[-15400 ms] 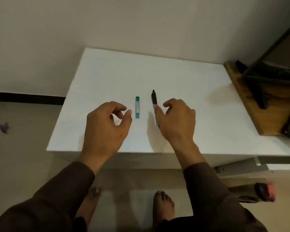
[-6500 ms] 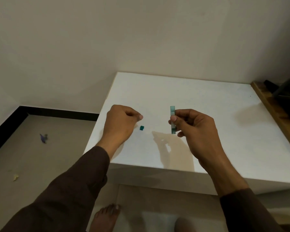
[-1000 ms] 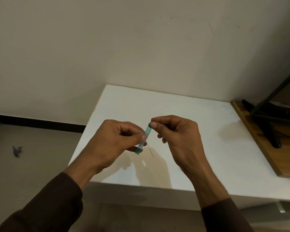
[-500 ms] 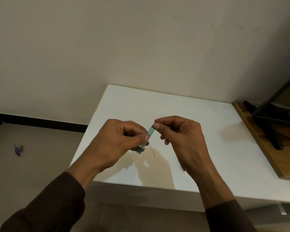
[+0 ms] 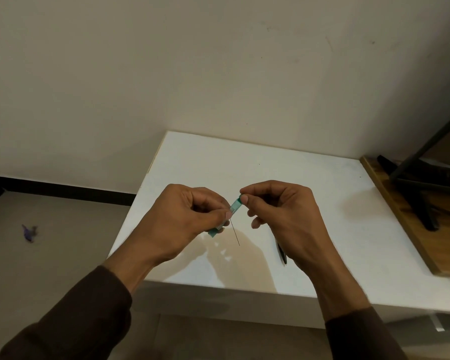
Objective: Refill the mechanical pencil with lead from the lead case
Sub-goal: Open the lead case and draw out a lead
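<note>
Head cam: both hands are hovering over the white table [image 5: 309, 178], near its front-left part. L hand [image 5: 182, 222] is curling tight, thumb + index pinching the lower part of the lead case [image 5: 235, 207]; other fingers are folding into the palm. R hand [image 5: 283, 211] is pinching the case's upper end w/ thumb + index, remaining fingers loosely bent below. Case is tilting, top end toward the right, low end poking out under the L fingers. It's a slim teal plastic stick w/ a pale label; contents can't be made out. One thin dark lead [image 5: 236, 233] is hanging down from between the L fingertips, straight, hair-fine, lower tip free in the air. Mechanical pencil [image 5: 281, 253] is lying flat on the table right of the hands, black, slim, mostly hiding behind the R wrist.
</note>
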Motion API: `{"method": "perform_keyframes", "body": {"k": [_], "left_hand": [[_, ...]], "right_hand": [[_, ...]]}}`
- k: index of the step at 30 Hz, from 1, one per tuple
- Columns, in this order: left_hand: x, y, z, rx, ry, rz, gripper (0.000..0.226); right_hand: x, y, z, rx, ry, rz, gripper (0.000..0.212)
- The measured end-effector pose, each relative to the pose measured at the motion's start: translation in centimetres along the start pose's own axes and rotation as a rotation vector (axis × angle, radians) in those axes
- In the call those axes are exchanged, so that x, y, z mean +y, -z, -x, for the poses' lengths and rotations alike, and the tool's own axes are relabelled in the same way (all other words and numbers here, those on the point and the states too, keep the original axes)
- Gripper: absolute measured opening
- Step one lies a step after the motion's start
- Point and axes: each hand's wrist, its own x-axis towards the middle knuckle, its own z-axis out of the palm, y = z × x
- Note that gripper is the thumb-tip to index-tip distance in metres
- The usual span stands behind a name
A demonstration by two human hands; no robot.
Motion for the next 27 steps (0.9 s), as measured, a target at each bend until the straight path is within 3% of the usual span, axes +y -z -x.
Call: {"method": "perform_keyframes", "body": {"k": [13, 21, 27], "left_hand": [[0.0, 0.0, 0.0, 0.047, 0.012, 0.047, 0.008], [-0.7, 1.2, 0.3, 0.070, 0.055, 0.028, 0.009], [-1.7, 3.0, 0.4, 0.237, 0.144, 0.146, 0.008]], "right_hand": [[0.0, -0.4, 0.3, -0.073, -0.021, -0.075, 0.018], [1.1, 0.4, -0.3, 0.081, -0.092, -0.200, 0.019], [3.4, -0.9, -0.9, 0.131, -0.224, -0.154, 0.024]]}}
